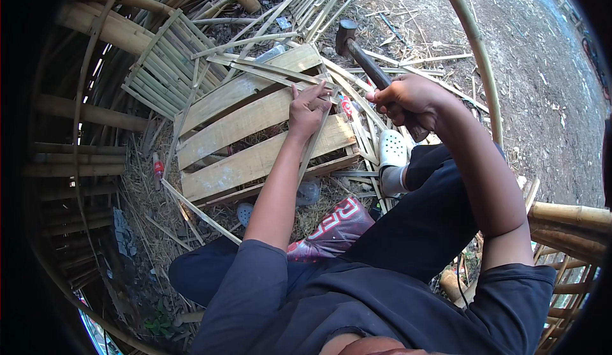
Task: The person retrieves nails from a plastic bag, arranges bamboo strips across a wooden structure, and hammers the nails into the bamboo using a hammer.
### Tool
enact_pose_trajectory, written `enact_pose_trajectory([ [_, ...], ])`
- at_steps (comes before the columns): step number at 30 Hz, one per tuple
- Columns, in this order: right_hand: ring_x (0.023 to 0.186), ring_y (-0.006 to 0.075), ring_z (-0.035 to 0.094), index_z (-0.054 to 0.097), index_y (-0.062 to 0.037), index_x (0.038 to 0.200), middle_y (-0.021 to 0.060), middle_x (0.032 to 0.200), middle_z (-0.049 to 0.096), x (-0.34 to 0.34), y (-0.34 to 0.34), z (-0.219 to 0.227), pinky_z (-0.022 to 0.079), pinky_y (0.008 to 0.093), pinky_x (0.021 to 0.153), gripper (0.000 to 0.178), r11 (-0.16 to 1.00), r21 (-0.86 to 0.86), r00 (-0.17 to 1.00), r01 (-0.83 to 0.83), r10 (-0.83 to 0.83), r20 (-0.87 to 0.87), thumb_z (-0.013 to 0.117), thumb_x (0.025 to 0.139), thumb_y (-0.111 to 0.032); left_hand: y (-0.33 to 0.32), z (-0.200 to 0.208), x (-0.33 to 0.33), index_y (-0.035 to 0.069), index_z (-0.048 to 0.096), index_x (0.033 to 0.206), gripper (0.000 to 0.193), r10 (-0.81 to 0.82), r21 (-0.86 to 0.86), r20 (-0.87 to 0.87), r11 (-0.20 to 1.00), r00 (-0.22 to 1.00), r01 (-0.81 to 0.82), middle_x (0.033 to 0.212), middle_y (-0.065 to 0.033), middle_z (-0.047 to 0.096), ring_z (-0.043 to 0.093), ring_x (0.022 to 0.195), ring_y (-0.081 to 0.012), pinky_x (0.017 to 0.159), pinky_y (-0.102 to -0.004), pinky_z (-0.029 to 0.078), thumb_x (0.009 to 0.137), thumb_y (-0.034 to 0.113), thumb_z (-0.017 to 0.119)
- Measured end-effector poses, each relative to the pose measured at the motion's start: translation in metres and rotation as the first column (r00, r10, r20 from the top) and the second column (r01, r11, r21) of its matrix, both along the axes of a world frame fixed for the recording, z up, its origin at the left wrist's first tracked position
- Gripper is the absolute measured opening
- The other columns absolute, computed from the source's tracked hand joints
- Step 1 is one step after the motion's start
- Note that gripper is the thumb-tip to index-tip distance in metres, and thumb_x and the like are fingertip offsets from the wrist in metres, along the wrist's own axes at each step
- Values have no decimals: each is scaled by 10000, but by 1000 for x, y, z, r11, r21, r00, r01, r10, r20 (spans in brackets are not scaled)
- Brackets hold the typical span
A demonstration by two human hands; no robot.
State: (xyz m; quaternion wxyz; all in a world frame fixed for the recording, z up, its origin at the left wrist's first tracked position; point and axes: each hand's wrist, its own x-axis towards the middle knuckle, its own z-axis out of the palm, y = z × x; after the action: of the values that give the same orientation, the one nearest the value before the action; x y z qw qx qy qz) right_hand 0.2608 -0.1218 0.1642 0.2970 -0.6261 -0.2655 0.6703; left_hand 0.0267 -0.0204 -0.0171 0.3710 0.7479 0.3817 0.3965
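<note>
My right hand is closed round the dark handle of a hammer, raised to the right of a low slatted wooden crate, its head pointing away from me. My left hand is at the crate's right end, fingers pinched where thin split bamboo strips meet at a corner. One bamboo strip runs from under that hand toward me. Whether a nail is between the fingertips is too small to tell.
A bamboo slat panel leans at the left beside thick bamboo poles. More split strips lie beyond the crate. A curved bamboo pole arches at the right. A red-labelled bottle and a white clog on my foot are nearby.
</note>
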Motion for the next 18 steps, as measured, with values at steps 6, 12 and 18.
enact_pose_trajectory([
  [6,484,53,416,627,-38,852,13,697,567,-2,-2,3,342,232,441,177,1000,-12,1000,-24,24,-13,729,944,-148,2,-3,-4,170,810,1018,211,-3,99,-60,995,998,9,1040,7,763,655,1149,-172,1257,-546,25,818,102,801],
  [12,483,53,415,615,-39,847,15,698,563,-2,-2,5,341,231,440,191,999,-19,999,-40,39,-15,730,943,-158,4,-7,-4,151,801,1018,185,1,92,-103,996,995,8,1090,8,748,629,1194,-163,1263,-513,7,842,92,789],
  [18,481,52,413,609,-40,846,7,686,550,-2,-2,3,344,233,438,199,999,-28,999,-44,44,5,738,937,-161,1,-5,0,119,776,1095,275,54,155,-100,987,994,-38,1158,-42,736,627,1233,-202,1262,-517,129,839,21,754],
])
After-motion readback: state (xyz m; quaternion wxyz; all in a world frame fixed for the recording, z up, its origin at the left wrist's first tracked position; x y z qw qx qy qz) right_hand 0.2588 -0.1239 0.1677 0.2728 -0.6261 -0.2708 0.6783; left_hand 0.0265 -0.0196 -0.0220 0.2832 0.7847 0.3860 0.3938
